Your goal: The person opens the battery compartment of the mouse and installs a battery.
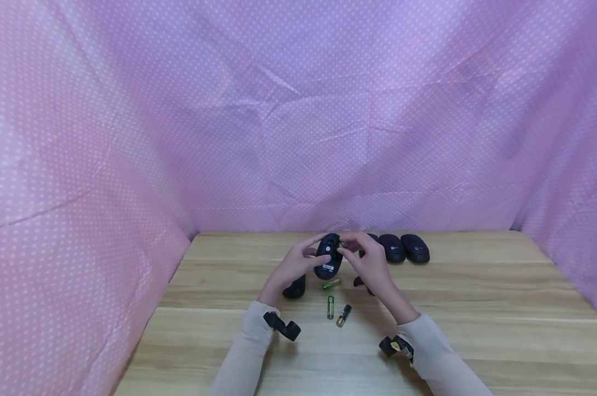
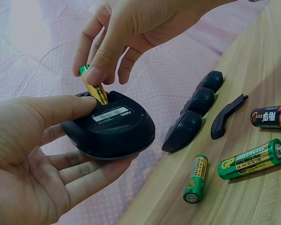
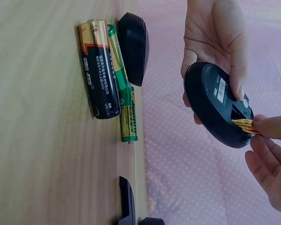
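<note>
My left hand (image 1: 298,264) grips a black computer mouse (image 2: 117,133), underside up, thumb across its base and fingers beneath. The label and part of the battery slot face up. My right hand (image 1: 372,261) pinches a green-and-gold battery (image 2: 97,92) between thumb and fingers. That battery slants, its lower end in the slot. Below the hands, two green batteries (image 1: 332,284) and a black-and-copper battery (image 1: 344,315) lie loose on the wooden table (image 1: 219,330). A thin, curved black cover (image 2: 227,117) rests near the right hand, partly hidden by it in the head view.
Black mice (image 1: 391,248) stand in a row at the back right, one partly behind the right hand. Another mouse (image 1: 294,287) sits beside the left wrist. Pink dotted cloth (image 1: 288,137) hangs behind the table and along its sides.
</note>
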Motion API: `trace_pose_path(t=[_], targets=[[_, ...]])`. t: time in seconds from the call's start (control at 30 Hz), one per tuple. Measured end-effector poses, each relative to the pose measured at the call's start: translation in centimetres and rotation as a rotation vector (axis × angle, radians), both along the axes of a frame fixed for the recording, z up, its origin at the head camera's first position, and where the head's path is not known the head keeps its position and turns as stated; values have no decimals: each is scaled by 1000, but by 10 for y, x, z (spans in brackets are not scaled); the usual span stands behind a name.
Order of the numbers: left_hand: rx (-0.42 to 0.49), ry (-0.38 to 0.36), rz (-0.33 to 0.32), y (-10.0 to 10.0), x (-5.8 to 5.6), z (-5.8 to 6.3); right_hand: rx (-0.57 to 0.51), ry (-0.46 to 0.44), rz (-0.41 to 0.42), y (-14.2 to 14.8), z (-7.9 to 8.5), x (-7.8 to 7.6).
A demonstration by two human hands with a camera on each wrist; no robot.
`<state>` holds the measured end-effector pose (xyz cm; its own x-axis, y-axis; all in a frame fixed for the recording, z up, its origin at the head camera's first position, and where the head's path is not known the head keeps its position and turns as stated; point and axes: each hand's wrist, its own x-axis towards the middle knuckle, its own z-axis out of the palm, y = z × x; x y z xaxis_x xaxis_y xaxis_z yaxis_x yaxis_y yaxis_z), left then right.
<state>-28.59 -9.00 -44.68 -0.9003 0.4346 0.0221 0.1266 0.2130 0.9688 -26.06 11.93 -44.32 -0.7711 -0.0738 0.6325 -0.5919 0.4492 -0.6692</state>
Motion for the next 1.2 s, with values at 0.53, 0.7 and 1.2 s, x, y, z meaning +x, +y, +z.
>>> trace_pose_path(t=[0.53,0.7,1.2], targets=[[26,-11,2,3,1,1,19,-81,-14,1,-4,-1],[45,-15,-10,4,1,3,-75,-208,50,3,-3,-5],[112,61,-42,4,5,3,-296,-605,273,8,2,-4]])
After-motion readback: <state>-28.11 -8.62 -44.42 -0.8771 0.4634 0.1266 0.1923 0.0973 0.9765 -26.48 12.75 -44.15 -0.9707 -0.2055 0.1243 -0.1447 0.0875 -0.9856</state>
